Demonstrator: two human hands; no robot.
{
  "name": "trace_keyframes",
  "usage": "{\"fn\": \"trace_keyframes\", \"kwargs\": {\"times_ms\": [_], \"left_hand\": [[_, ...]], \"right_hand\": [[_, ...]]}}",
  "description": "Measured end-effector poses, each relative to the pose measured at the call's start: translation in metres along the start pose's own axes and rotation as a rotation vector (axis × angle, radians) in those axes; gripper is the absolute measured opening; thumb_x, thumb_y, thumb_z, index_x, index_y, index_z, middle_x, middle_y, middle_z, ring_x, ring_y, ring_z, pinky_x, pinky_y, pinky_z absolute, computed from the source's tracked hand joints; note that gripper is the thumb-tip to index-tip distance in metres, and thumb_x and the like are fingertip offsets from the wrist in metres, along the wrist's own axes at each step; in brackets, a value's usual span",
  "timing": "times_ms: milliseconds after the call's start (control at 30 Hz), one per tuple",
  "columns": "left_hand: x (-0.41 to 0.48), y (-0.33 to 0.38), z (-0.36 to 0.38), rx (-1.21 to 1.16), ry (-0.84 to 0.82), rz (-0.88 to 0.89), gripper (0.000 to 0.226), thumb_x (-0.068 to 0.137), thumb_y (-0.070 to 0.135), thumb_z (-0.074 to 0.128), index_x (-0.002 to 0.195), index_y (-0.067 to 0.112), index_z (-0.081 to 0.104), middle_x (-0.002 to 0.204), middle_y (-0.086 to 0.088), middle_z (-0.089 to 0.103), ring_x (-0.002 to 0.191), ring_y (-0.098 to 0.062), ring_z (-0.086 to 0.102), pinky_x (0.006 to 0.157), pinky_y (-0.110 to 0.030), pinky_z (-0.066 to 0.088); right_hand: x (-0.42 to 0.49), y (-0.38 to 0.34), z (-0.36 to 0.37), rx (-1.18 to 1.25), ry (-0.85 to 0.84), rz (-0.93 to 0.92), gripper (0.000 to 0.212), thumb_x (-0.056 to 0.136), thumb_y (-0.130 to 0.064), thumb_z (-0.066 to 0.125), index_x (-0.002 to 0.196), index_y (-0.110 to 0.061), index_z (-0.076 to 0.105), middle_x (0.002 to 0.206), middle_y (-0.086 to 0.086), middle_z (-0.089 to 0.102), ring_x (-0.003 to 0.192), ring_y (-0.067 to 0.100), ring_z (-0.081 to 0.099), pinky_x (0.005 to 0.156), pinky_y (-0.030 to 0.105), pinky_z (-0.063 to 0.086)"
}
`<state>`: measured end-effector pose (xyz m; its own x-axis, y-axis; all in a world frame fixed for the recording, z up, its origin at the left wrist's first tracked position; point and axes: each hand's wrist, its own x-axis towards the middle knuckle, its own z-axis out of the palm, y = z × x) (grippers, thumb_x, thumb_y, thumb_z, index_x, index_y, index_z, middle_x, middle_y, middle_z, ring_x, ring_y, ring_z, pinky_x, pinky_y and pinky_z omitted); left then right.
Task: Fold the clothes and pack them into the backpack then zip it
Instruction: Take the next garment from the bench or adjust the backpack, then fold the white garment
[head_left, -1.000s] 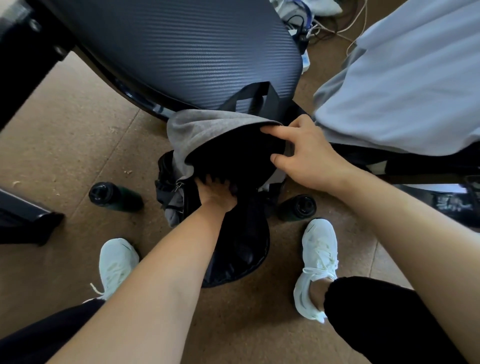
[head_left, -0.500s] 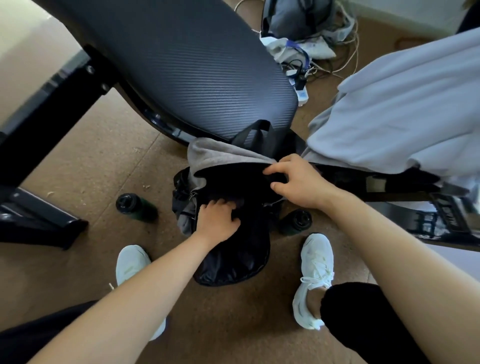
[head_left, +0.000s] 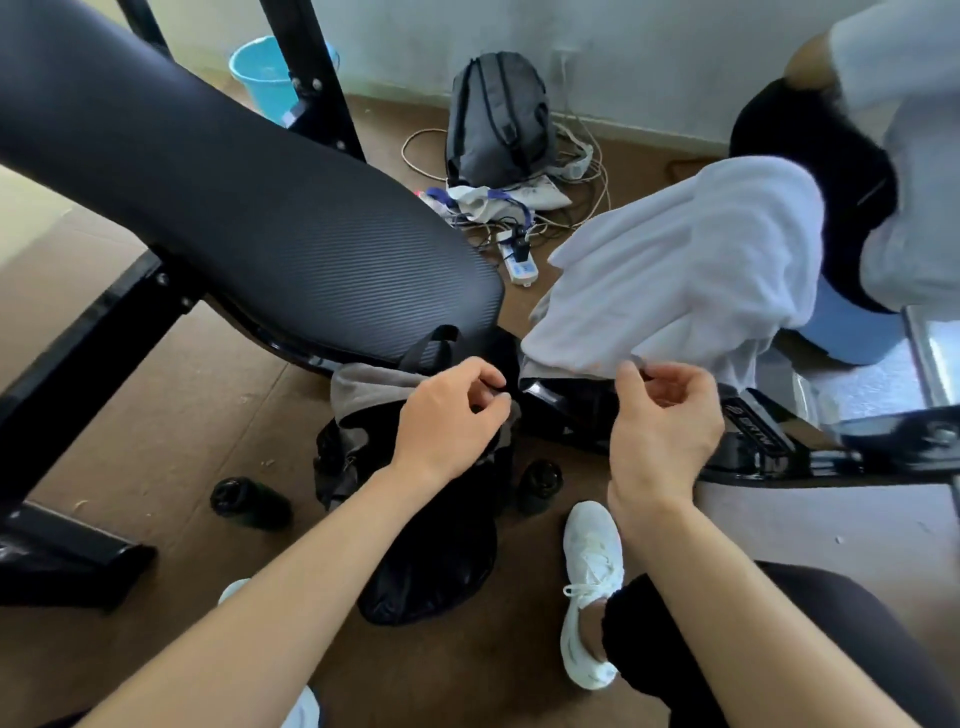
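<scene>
- Standing on the floor between the feet, the black backpack (head_left: 431, 571) has a grey garment (head_left: 363, 387) in its mouth.
- Left hand (head_left: 452, 415) pinches its top; right hand (head_left: 665, 421) is curled, hold unclear.
- Chair seat (head_left: 260, 234) overhangs at 11 o'clock.
- Dark bottle (head_left: 249, 501) lies at 9, second bottle (head_left: 540, 486) at 3, white garment (head_left: 675, 280) at 1.

The one camera is riding on the person's head, facing forward and tilting steeply down along both bare forearms, so the left hand (head_left: 452, 421) and right hand (head_left: 662, 421) are sitting near the middle of the picture, seen from close by. Its wide lens is curving the edges and taking in the black backpack (head_left: 431, 571) and a white shoe (head_left: 592, 587) on the floor (head_left: 156, 415) straight below, while reaching out past the chair seat (head_left: 260, 208) to the pale wall (head_left: 623, 52) along the top.
</scene>
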<state>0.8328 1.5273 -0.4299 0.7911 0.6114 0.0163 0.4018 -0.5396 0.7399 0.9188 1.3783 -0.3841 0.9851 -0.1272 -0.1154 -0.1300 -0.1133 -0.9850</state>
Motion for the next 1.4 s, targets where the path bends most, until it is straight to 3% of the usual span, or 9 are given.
{"fn": "trace_keyframes", "kwargs": {"times_ms": [167,300,467,733,900,1033,1133,1267,1400], "left_hand": [[0.018,0.056,0.034,-0.004,-0.099,0.172,0.027,0.086,0.035,0.076,0.111,0.028,0.069,0.097,0.012,0.070,0.094,-0.008,0.065,0.088,-0.038,0.056],[0.031,0.084,0.069,-0.014,-0.118,0.234,0.051,0.083,0.038,0.079,0.129,0.026,0.061,0.118,0.006,0.066,0.103,-0.016,0.063,0.086,-0.041,0.056],[0.046,0.098,0.097,-0.036,0.035,0.249,0.021,0.094,0.032,0.069,0.112,0.021,0.072,0.106,0.000,0.072,0.095,-0.021,0.067,0.079,-0.044,0.054],[0.055,0.110,0.064,-0.496,0.187,0.095,0.034,0.104,0.034,0.055,0.082,0.009,0.061,0.073,0.006,0.054,0.066,-0.003,0.043,0.064,-0.023,0.039],[0.067,0.113,0.038,-0.598,0.152,0.020,0.035,0.107,0.035,0.049,0.076,0.019,0.050,0.074,0.008,0.048,0.070,-0.004,0.041,0.069,-0.024,0.040],[0.066,0.119,0.027,-0.588,0.041,0.034,0.034,0.109,0.031,0.048,0.078,0.016,0.052,0.075,0.004,0.049,0.066,0.001,0.044,0.066,-0.016,0.040],[0.064,0.117,0.024,-0.507,-0.035,0.075,0.026,0.105,0.035,0.055,0.093,0.013,0.062,0.088,-0.004,0.063,0.080,-0.005,0.056,0.076,-0.022,0.048],[0.069,0.127,0.024,-0.538,-0.172,0.045,0.029,0.097,0.040,0.066,0.112,0.017,0.072,0.119,-0.010,0.072,0.104,-0.013,0.066,0.091,-0.026,0.053],[0.091,0.150,0.029,-0.520,-0.245,-0.025,0.031,0.089,0.050,0.071,0.102,0.023,0.076,0.109,0.001,0.075,0.107,-0.014,0.068,0.093,-0.025,0.052]], "right_hand": [[0.045,-0.001,-0.020,0.270,0.122,0.384,0.042,0.086,-0.026,0.079,0.117,-0.022,0.052,0.111,0.001,0.062,0.096,0.016,0.064,0.089,0.034,0.058],[0.065,-0.012,-0.020,0.424,-0.016,0.522,0.012,0.091,-0.021,0.075,0.094,-0.022,0.064,0.103,0.003,0.072,0.091,0.015,0.068,0.075,0.027,0.056],[0.074,-0.013,-0.020,0.417,-0.014,0.509,0.013,0.092,-0.017,0.072,0.082,-0.019,0.065,0.086,0.007,0.068,0.081,0.023,0.063,0.071,0.029,0.054],[0.082,-0.014,-0.025,0.418,0.105,0.284,0.008,0.093,-0.023,0.069,0.095,-0.025,0.062,0.102,0.001,0.068,0.096,0.017,0.067,0.098,0.044,0.057],[0.081,-0.011,-0.022,0.442,-0.017,-0.063,0.066,0.090,-0.011,0.071,0.148,-0.028,0.045,0.144,0.002,0.042,0.129,0.012,0.056,0.099,0.023,0.053],[0.087,-0.010,-0.016,0.023,-0.031,-0.197,0.042,0.088,-0.020,0.074,0.128,-0.028,0.066,0.120,0.000,0.050,0.104,0.008,0.058,0.098,0.022,0.051],[0.093,-0.008,-0.017,-0.027,0.032,-0.240,0.022,0.091,-0.015,0.070,0.112,-0.017,0.075,0.097,0.001,0.066,0.089,0.014,0.063,0.090,0.034,0.055],[0.087,-0.009,-0.016,-0.059,0.023,-0.449,0.015,0.090,-0.008,0.069,0.101,-0.013,0.077,0.092,-0.002,0.067,0.085,0.014,0.065,0.084,0.021,0.053],[0.085,-0.008,-0.013,-0.103,-0.129,-0.641,0.011,0.086,-0.002,0.066,0.085,-0.010,0.074,0.086,-0.004,0.065,0.087,0.019,0.061,0.078,0.025,0.050]]}}
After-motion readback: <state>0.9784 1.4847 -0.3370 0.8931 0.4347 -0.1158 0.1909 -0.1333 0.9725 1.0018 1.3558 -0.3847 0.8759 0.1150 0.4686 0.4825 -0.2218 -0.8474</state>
